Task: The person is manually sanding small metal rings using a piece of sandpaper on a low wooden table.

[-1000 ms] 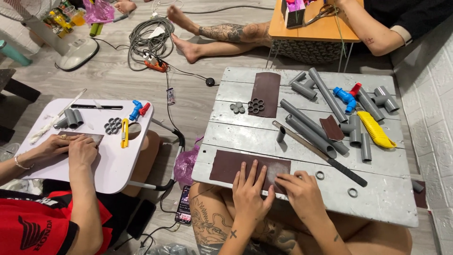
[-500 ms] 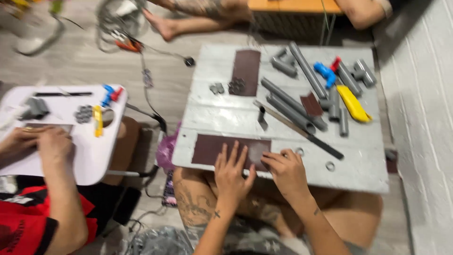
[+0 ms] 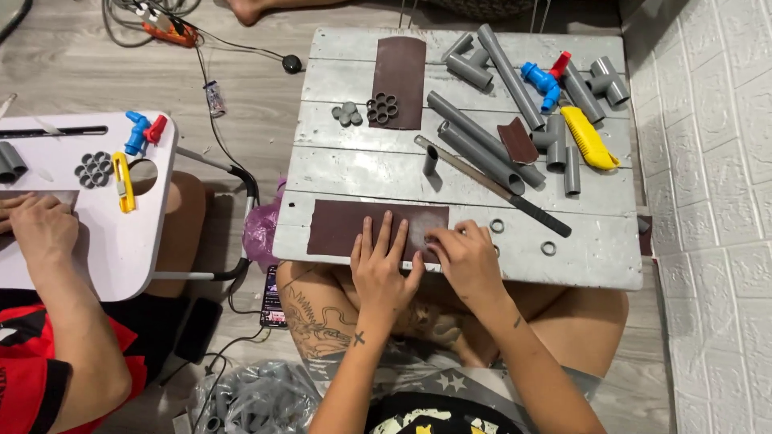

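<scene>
My left hand lies flat, fingers spread, pressing a brown sandpaper sheet against the near edge of the grey desk. The sheet's long axis runs left to right, stretching away to the left of both hands. My right hand sits just beside the left at the sheet's right end, fingertips pinched on something small there; I cannot tell what. Two small grey rings lie near the right hand, nearer to it than to the left. Farther back on the desk are grey pipes, a long file, a yellow cutter and another sandpaper sheet. A white brick wall stands at right; another person works at a white desk to my left.
</scene>
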